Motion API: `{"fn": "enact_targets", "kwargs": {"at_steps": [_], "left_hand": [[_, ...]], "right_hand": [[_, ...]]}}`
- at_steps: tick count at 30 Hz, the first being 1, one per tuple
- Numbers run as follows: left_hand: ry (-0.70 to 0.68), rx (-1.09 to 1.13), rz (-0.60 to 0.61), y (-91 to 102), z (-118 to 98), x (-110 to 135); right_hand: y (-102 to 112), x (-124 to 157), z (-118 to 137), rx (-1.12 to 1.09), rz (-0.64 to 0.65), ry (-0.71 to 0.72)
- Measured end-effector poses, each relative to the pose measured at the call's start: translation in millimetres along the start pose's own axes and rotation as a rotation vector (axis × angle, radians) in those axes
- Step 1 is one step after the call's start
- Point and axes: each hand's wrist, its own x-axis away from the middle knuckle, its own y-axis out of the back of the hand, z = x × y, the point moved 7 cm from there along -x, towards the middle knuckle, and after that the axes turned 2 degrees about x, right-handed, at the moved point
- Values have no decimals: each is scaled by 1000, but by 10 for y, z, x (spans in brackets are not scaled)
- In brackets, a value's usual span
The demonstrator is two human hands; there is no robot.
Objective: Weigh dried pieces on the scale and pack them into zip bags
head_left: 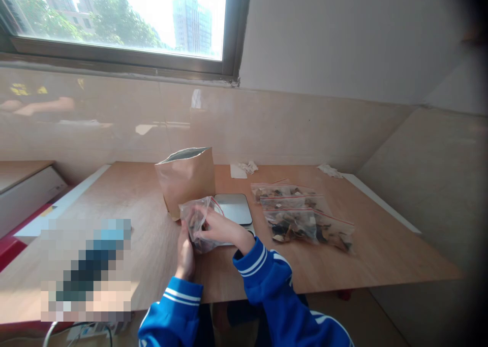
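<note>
A clear zip bag (208, 245) with a red seal line is in front of me, its mouth spread. My left hand (185, 253) is closed around its left side and supports it from below. My right hand (224, 230) reaches in through the mouth with curled fingers; what they grip is blurred behind the plastic. Just behind the bag lies a flat scale (236, 208) with a silver plate, partly covered by my right hand and the bag. An open brown paper pouch (188, 179) stands upright behind my left hand.
Several zip bags (293, 225) of dark and brown dried pieces lie to the right. Crumpled white tissue (249, 167) lies near the wall, with another piece (330, 171) farther right. A pixelated patch (86, 271) hides something on the left. The table's front edge is close.
</note>
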Motion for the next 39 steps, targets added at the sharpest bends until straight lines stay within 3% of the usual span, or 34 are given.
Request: {"fn": "enact_targets", "kwargs": {"at_steps": [6,14,20,26,32,39], "left_hand": [[24,-117,-157,137,12,2],[37,-50,-183,69,-95,112],[-38,27,-203,140,-74,129],[-137,-11,-147,276,17,73],[-67,21,-251,307,58,85],[-40,27,-335,332,15,101]], "right_hand": [[-62,16,-20,70,72,-14],[-44,29,145,41,120,8],[-48,-21,173,-38,158,-173],[-237,-85,206,254,234,-287],[-320,-87,194,298,263,-366],[-401,-71,166,324,301,-255]]}}
